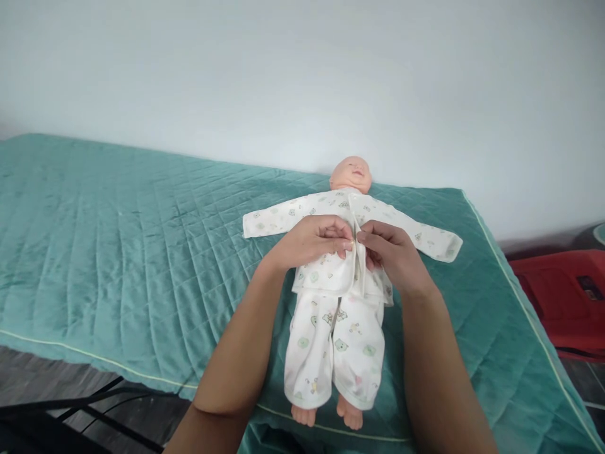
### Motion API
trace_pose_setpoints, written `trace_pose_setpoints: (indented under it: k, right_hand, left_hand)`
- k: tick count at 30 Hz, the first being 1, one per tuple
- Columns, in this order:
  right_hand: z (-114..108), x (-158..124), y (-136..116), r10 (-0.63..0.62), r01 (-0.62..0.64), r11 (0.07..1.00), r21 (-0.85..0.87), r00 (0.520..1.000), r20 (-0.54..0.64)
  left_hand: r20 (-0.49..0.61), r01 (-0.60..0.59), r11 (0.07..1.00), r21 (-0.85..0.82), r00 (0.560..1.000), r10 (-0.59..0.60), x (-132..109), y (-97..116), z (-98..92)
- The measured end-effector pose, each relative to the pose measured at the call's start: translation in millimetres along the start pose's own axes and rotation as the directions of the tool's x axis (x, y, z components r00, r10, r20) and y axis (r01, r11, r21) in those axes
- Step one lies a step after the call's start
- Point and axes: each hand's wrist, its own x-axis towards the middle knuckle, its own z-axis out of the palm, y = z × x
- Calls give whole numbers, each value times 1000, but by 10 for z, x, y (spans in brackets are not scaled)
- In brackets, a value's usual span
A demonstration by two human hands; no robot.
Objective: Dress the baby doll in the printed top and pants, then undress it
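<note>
A baby doll [350, 173] lies on its back on a teal quilted bed cover [118, 252], head toward the wall, bare feet at the near edge. It wears a white printed shirt [288, 214] with sleeves spread wide, and matching trousers [331, 353]. My left hand [312, 239] pinches the left front edge of the shirt at the doll's chest. My right hand [390, 252] pinches the right front edge, fingertips almost meeting the left hand's at the shirt's middle opening.
A white wall stands behind the bed. A red plastic object [562, 296] sits on the floor to the right. Black cables [70, 403] run over the dark floor at the lower left, below the bed's near edge.
</note>
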Motion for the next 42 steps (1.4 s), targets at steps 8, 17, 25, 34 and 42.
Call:
trace_pose_setpoints:
  k: [8, 17, 25, 34, 42]
  right_hand:
    - [-15, 10, 30, 28, -25, 998, -58, 998, 58]
    - [-15, 7, 20, 39, -30, 992, -119, 996, 76]
    - [-14, 13, 54, 16, -15, 1000, -13, 998, 55]
    - [-3, 23, 84, 8, -8, 1000, 6, 999, 45]
    - [-13, 23, 91, -3, 4, 1000, -8, 998, 62]
  left_hand:
    - [-30, 30, 998, -55, 999, -32, 17, -43, -25]
    - [-28, 45, 999, -25, 999, -45, 27, -27, -27]
    - [32, 37, 999, -25, 999, -36, 35, -75, -57]
    - [59, 28, 1000, -9, 998, -27, 33, -90, -50]
    - [76, 33, 999, 20, 997, -34, 20, -70, -43]
